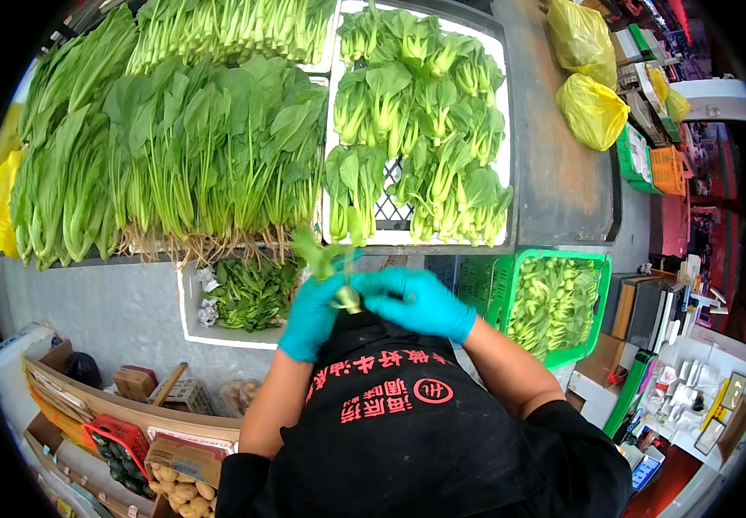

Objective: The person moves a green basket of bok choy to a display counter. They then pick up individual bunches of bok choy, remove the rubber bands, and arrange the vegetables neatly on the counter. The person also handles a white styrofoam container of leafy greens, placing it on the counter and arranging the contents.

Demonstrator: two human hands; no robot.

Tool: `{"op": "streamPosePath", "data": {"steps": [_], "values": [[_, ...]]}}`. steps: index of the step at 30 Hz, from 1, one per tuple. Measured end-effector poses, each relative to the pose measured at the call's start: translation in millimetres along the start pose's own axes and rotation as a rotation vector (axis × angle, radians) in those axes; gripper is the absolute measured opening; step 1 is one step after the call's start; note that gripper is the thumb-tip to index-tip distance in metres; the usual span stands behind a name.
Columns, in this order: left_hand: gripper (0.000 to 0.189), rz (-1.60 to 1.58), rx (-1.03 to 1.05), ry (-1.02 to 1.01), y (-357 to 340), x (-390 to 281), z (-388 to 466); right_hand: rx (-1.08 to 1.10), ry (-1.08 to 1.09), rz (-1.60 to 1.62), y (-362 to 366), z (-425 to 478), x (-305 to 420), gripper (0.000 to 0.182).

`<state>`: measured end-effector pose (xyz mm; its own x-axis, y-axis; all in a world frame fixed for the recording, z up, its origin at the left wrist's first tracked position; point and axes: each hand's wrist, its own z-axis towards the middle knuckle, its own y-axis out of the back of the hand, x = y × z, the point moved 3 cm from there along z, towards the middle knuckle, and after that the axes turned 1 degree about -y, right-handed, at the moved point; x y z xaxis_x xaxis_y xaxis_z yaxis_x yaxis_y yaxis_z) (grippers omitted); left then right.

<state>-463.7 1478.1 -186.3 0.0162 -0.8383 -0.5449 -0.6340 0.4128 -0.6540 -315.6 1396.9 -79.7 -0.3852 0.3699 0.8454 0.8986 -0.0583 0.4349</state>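
Note:
A small bok choy [348,299] is in front of my black apron, its pale base toward me and its leaves blurred. My left hand [313,315], in a teal glove, is shut around it. My right hand [415,302], gloved alike, has curled fingers with the tips at the stalk; whether they grip it is hard to tell. Beyond the hands, bunches of bok choy [441,116] stand in rows in a white crate [510,129], with black mesh [394,197] showing through a gap. Leafy greens with bare roots [217,149] lie to its left.
At right below the stand, a green crate [601,304] holds more bok choy. A white foam box [192,317] of loose greens sits at left. Yellow plastic bags [593,113] rest beyond the dark counter [561,149]. Potatoes [182,492] and a red basket [120,430] are lower left.

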Motion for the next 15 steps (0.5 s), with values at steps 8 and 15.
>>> {"op": "streamPosePath", "data": {"steps": [8,15], "values": [[0.065,0.460,-0.988,-0.053,211.0,63.2,-121.4,-0.513,-0.460,-0.725,97.7,139.3,-113.8,0.054],[0.053,0.633,-0.758,-0.376,110.2,4.0,-91.7,-0.554,-0.197,-0.637,106.2,131.7,-89.0,0.047]]}}
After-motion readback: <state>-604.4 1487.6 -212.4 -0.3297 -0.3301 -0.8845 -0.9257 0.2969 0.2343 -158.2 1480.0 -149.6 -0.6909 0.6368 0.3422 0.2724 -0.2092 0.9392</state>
